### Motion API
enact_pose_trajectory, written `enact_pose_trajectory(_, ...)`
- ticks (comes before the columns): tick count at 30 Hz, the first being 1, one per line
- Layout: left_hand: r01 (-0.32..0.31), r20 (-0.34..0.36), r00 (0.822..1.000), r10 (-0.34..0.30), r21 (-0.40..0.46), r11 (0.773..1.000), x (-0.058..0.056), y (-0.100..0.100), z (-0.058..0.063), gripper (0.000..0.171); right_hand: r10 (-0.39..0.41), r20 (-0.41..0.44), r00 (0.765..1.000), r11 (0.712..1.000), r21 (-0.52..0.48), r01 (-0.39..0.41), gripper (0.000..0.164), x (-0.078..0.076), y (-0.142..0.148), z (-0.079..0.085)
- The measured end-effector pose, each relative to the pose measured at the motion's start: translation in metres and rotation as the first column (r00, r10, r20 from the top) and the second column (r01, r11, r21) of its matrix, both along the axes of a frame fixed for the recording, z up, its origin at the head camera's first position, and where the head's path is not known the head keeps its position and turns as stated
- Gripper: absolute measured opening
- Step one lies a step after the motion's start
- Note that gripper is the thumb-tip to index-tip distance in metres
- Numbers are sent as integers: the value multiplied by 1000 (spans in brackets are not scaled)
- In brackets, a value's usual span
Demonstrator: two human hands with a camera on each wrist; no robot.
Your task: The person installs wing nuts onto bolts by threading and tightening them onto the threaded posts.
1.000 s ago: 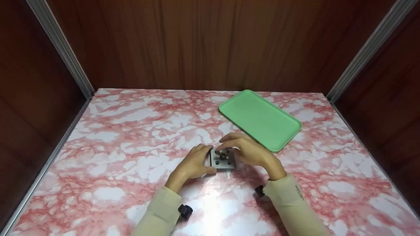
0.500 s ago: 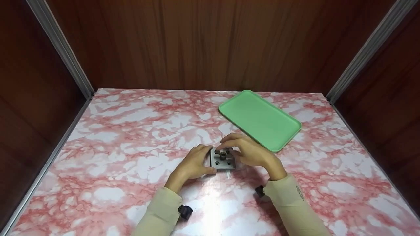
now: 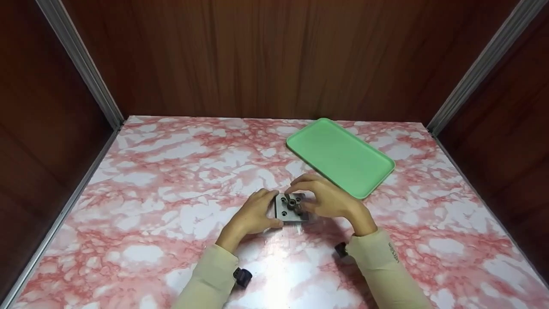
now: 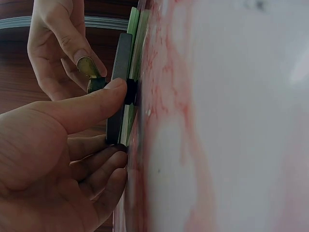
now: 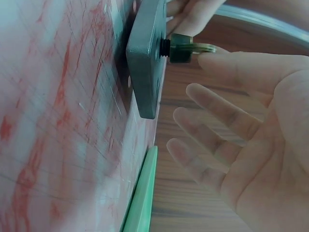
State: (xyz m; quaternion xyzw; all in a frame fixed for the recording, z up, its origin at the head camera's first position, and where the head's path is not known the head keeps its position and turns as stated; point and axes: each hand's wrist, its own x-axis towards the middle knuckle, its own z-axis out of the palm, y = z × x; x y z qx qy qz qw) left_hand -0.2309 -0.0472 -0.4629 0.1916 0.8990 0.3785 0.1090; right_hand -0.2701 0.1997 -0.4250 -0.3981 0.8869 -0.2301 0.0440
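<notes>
In the head view a small grey metal plate (image 3: 291,219) with holes near its corners is at the front middle of the table. A dark brass-coloured wing nut (image 3: 292,204) sits on a black threaded stud (image 5: 165,48) rising from the plate's middle. My left hand (image 3: 256,213) grips the plate from the left, thumb on the near edge and fingers at the far edge. My right hand (image 3: 328,198) pinches the wing nut's wings between thumb and index finger. The other right fingers are spread loosely, as the right wrist view shows. Beneath the plate, the left wrist view shows a black piece (image 4: 130,92).
A green tray (image 3: 341,156) lies slantwise behind the right hand, close to its knuckles. The table (image 3: 171,189) has a red and white marbled top. Dark wood-grain panels (image 3: 257,60) enclose its back and sides, with metal strips (image 3: 83,64) at the corners.
The wing nut has turned clockwise as seen from above; its wings now point from upper left to lower right. My right fingers turned with it. The left hand and plate have barely moved.
</notes>
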Motion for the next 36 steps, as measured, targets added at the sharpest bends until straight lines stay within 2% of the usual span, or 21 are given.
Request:
enact_pose_trajectory(7, -1, -18, 1000, 1, 5, 1000, 0, -1, 0, 86, -12, -12, 1000, 1000, 1, 12, 43, -1, 0, 0)
enact_pose_trajectory(16, -4, 1, 1000, 4, -8, 1000, 0, -1, 0, 88, -46, 4, 999, 999, -11, 46, 36, -4, 0, -2)
enact_pose_trajectory(28, 1, -16, 1000, -1, -4, 1000, -1, 0, -1, 87, -89, -46, 995, 996, -30, 88, 34, -4, -3, -5)
enact_pose_trajectory(36, 3, -34, 999, -3, -5, 1000, -2, 1, -1, 87, -158, -44, 986, 987, -37, 156, 37, -2, -6, -7)
